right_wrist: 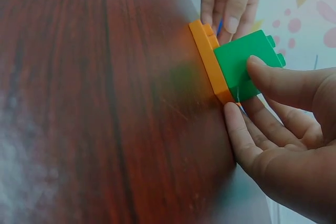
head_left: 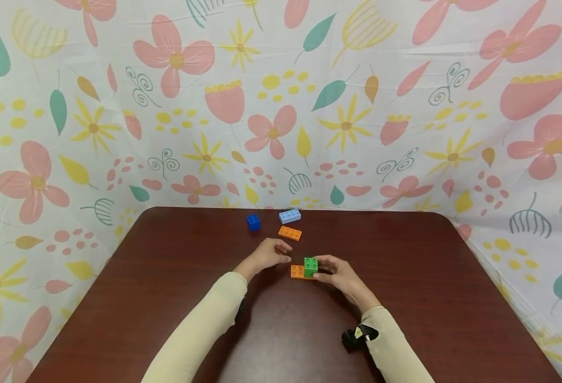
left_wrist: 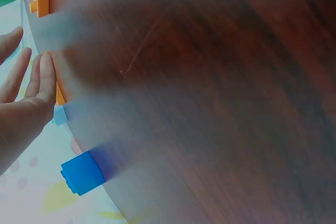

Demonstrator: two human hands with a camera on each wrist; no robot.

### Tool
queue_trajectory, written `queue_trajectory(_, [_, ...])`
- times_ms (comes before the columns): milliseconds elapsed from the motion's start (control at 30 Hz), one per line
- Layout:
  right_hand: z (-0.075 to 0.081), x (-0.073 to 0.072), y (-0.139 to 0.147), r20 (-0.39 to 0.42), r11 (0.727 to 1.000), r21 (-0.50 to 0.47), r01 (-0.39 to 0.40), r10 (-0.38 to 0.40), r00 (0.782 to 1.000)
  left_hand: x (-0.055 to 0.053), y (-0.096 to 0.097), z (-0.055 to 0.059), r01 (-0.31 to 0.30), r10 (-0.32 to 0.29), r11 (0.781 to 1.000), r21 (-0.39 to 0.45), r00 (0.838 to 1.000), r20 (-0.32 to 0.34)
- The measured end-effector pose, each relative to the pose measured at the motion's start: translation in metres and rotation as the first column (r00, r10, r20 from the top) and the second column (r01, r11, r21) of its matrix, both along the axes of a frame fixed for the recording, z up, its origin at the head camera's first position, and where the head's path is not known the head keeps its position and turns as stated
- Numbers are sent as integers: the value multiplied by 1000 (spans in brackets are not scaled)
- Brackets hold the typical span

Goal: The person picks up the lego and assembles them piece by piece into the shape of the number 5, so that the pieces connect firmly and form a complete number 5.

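A green building block [head_left: 311,266] sits on the right end of a flat orange building block [head_left: 297,271] on the table. My right hand [head_left: 342,277] holds the green block from the right. In the right wrist view its thumb lies against the green block [right_wrist: 236,61], and another fingertip is at the near end of the orange block [right_wrist: 209,66]. To the left, my left hand [head_left: 267,254] hovers with fingers extended and loosely bent, holding nothing. A gap separates it from the orange block in the left wrist view.
Farther back on the brown table [head_left: 381,239] lie a second orange block [head_left: 290,233], a light blue block [head_left: 290,215] and a dark blue block [head_left: 253,222]. A flower-patterned cloth [head_left: 271,175] hangs behind the table's far edge.
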State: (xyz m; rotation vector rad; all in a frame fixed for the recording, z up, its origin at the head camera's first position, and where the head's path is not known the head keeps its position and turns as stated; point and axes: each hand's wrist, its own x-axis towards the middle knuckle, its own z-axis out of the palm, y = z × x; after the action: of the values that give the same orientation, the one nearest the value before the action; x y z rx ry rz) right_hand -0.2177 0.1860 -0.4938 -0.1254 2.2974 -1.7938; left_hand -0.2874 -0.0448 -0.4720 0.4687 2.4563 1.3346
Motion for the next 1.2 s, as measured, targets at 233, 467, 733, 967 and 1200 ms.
queue_trajectory(233, [-2,0,0,4,1000,18,2,-2,1000,-11,0,-3,-65,65,998,-9,996,-63])
queue_trajectory(467, [-2,1,0,14,1000,13,9,-9,1000,-20,2,-7,-131,134,991,28,984,-120])
queue_trajectory(733, [-2,1,0,3,1000,-3,14,-14,1000,-28,5,-11,-187,201,978,92,965,-170])
queue_trajectory(967, [0,1,-1,-2,1000,1,9,-9,1000,-34,8,-12,-211,225,972,101,962,-153])
queue_trajectory(1200, [-3,1,0,2,1000,2,14,-14,1000,-39,11,-13,-184,190,981,61,973,-130])
